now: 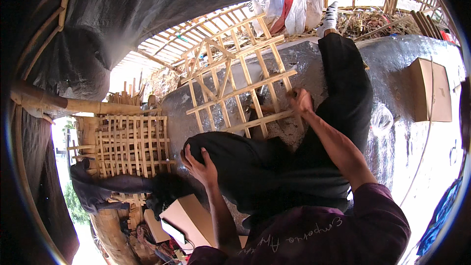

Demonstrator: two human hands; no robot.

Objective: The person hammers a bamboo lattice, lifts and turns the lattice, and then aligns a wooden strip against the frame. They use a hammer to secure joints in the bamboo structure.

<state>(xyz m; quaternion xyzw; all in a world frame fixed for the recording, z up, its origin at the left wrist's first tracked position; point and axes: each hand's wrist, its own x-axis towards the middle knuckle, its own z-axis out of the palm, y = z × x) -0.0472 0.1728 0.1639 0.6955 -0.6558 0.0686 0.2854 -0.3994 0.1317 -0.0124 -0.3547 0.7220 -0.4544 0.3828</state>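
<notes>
A pale lattice of crossed bamboo slats [230, 93] lies in front of me, with two slanting pieces near its left side. My right hand [301, 102] is closed at the lattice's right edge, its fingers around an outer slat. My left hand [200, 164] rests on my bent knee in black trousers, with nothing in it and its fingers apart. Beneath the lattice lies a shiny grey sheet [314, 64]. A dark object with a brown part [260, 110] shows through the slats, too covered to name.
My other leg stretches out to a patterned white sock [329, 18]. A cardboard box [431, 90] stands at right, near clear crumpled plastic [381, 120]. Another box [189, 218] sits beside my left forearm, with a white device on it. A denser woven bamboo panel [132, 145] stands at left.
</notes>
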